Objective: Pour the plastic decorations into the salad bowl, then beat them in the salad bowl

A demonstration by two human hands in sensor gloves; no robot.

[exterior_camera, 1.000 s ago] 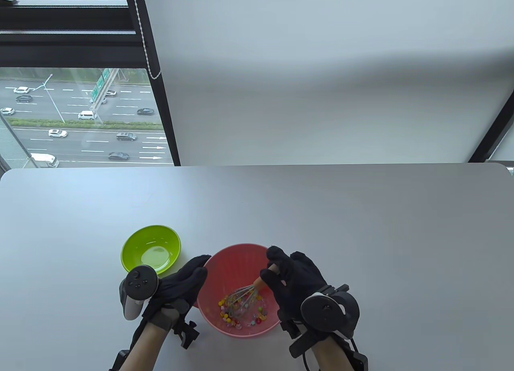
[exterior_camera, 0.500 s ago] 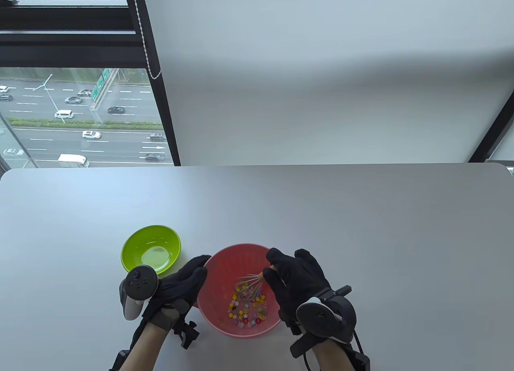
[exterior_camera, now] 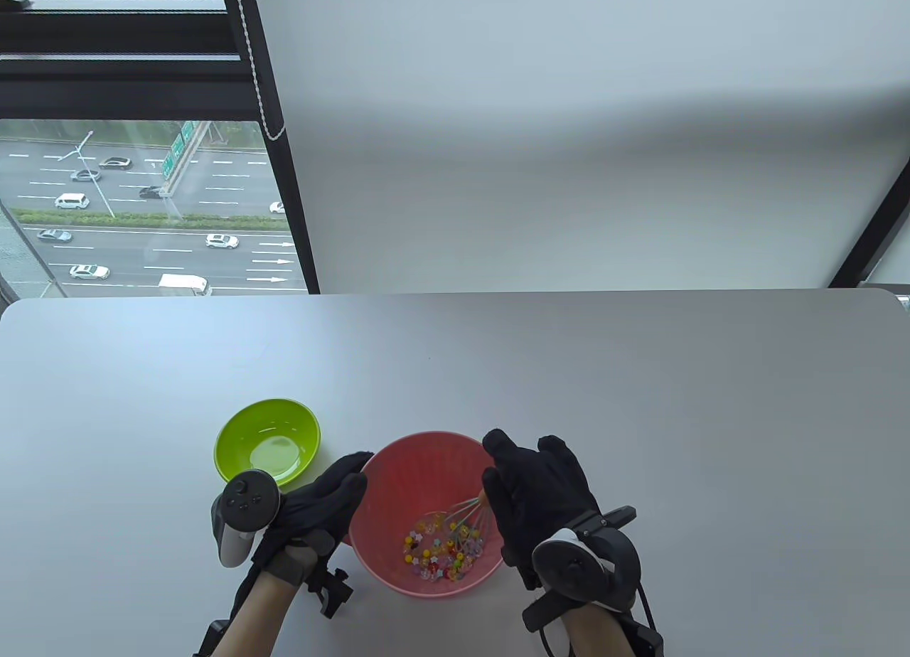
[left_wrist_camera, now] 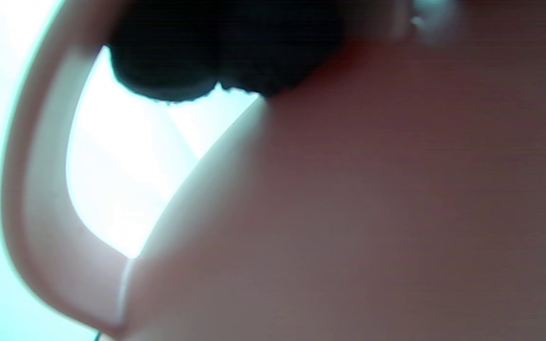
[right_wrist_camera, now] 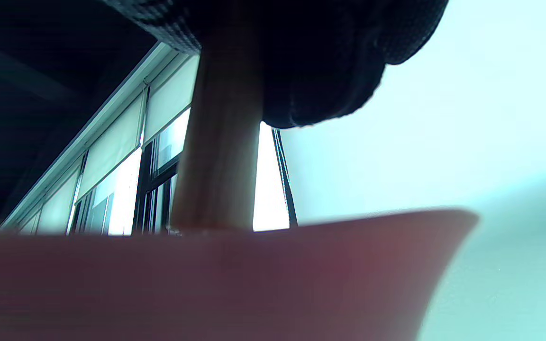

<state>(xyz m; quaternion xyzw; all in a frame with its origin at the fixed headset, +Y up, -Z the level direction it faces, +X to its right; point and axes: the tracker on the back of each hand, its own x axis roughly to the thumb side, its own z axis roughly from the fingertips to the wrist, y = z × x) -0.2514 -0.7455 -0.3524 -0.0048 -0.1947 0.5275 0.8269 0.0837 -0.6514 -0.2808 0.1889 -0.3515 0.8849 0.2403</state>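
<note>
A pink salad bowl (exterior_camera: 398, 472) stands near the table's front edge, with several small coloured plastic decorations (exterior_camera: 434, 554) on its bottom. My right hand (exterior_camera: 530, 490) grips the orange handle of a wire whisk (exterior_camera: 466, 518) whose loops are down among the decorations at the bowl's right side. The handle (right_wrist_camera: 218, 156) rises from behind the bowl rim (right_wrist_camera: 301, 265) in the right wrist view. My left hand (exterior_camera: 323, 504) holds the bowl's left rim; its fingers (left_wrist_camera: 216, 52) curl over the pink wall (left_wrist_camera: 349, 213).
A lime green bowl (exterior_camera: 268, 440) with nothing in it sits just left of the pink bowl, behind my left hand. The grey table (exterior_camera: 640, 401) stretches away to the back and right. A window and a white blind are behind it.
The whisk head has swept from the bowl's lower left to its right side, scattering the decorations rightward. My right hand has shifted right and slightly toward me. The left hand has stayed put.
</note>
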